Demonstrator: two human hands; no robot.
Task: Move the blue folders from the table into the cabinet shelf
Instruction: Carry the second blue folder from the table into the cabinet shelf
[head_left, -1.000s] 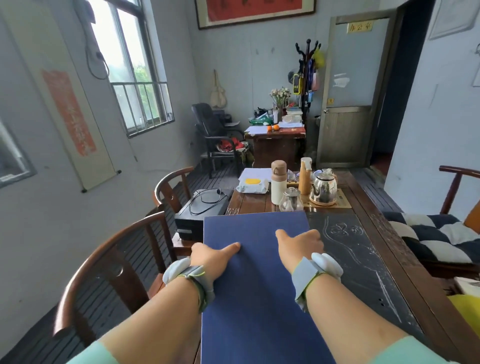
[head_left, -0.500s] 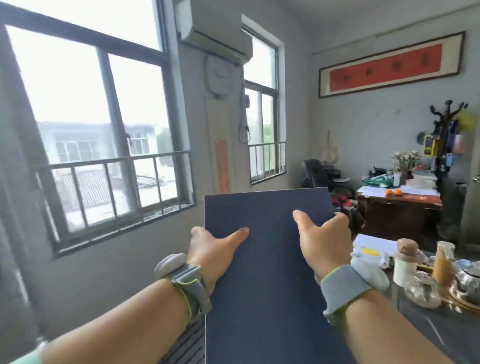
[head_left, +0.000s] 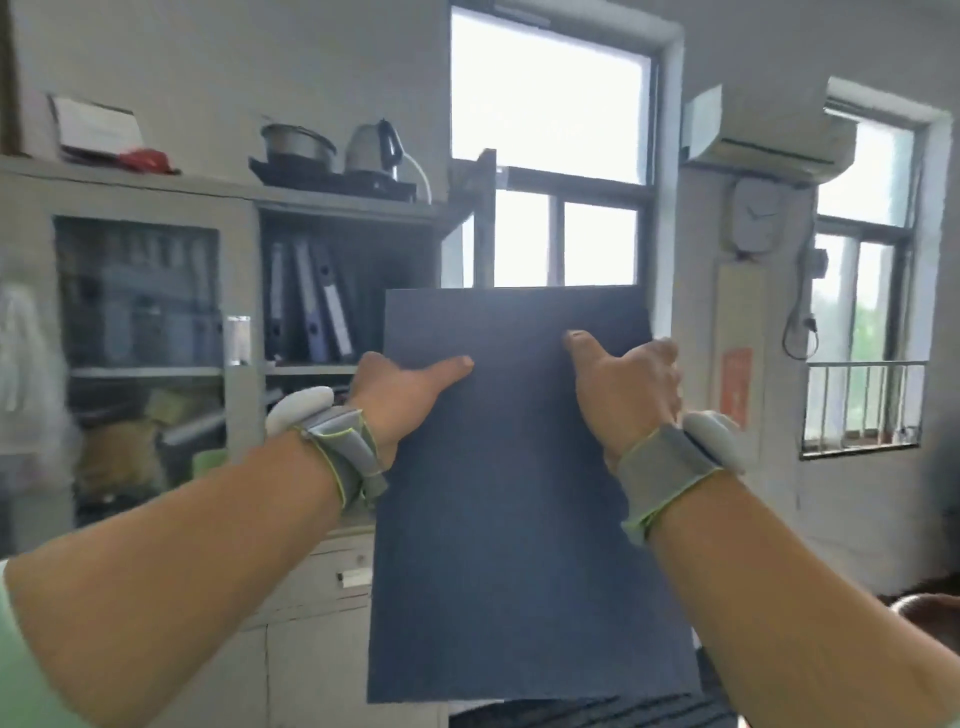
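1. The left hand (head_left: 400, 395) and right hand (head_left: 631, 392) each clasp a side edge of the blue folder (head_left: 519, 499), thumbs flat on its cover.
2. The folder is held in the air, tilted, in front of the grey cabinet (head_left: 156, 197).
3. Behind, binders (head_left: 311, 301) lean on the open cabinet shelf (head_left: 311, 370).

No legible text showing anywhere. Red notice (head_left: 736, 387) hanging on wall between windows — characters blurring beyond reading. Binder (head_left: 332, 306) spine labels in cabinet (head_left: 244, 270) showing as pale strips, no letters resolving. Clock (head_left: 756, 215) under air conditioner (head_left: 769, 135) displaying hands only — numerals too small.
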